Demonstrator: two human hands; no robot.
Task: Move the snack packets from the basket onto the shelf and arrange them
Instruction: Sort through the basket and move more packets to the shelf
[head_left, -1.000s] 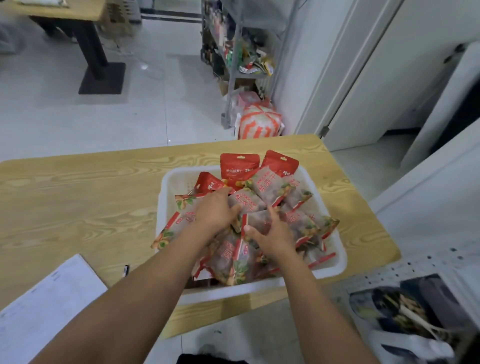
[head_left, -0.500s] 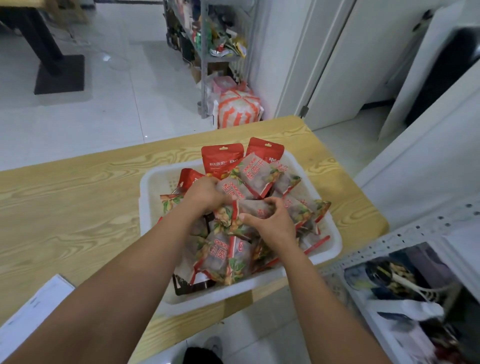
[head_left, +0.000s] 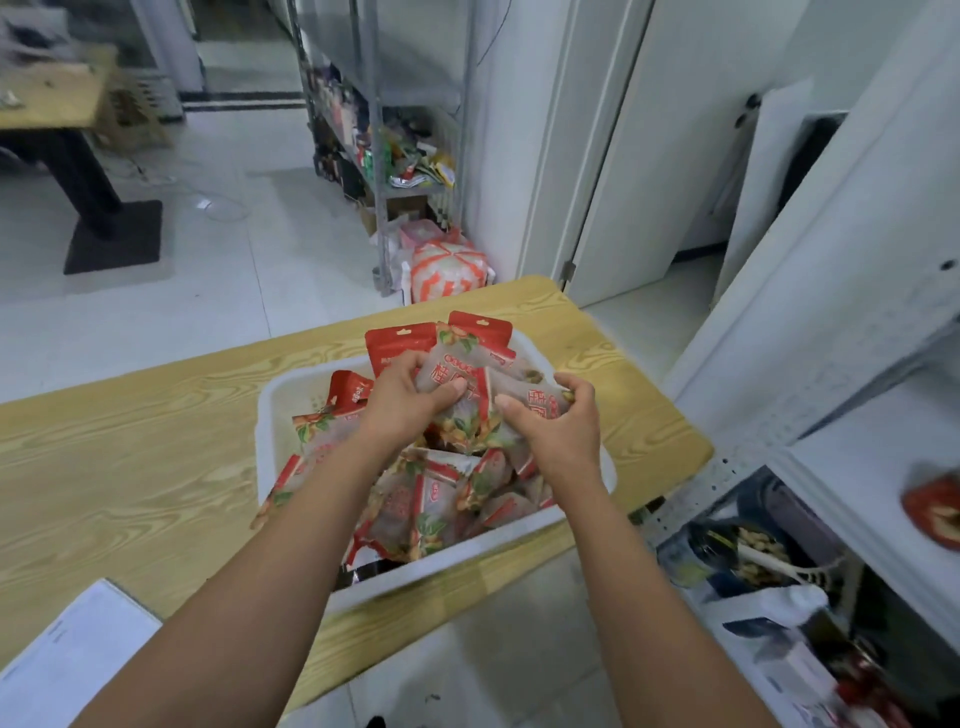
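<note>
I record left hand and right hand, both gripping snack packets (count unclear), now lifted above the basket: the carry to the shelf looks next.

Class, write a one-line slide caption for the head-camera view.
Left hand and right hand each grip snack packets above the white basket on the wooden table, white shelf alongside.

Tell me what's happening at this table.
A person is gathering translucent red-trimmed snack packets from the white plastic basket on the light wooden table. The left hand and right hand each grip packets just above the pile. Many lie in the basket; the white shelf stands to the right.
</note>
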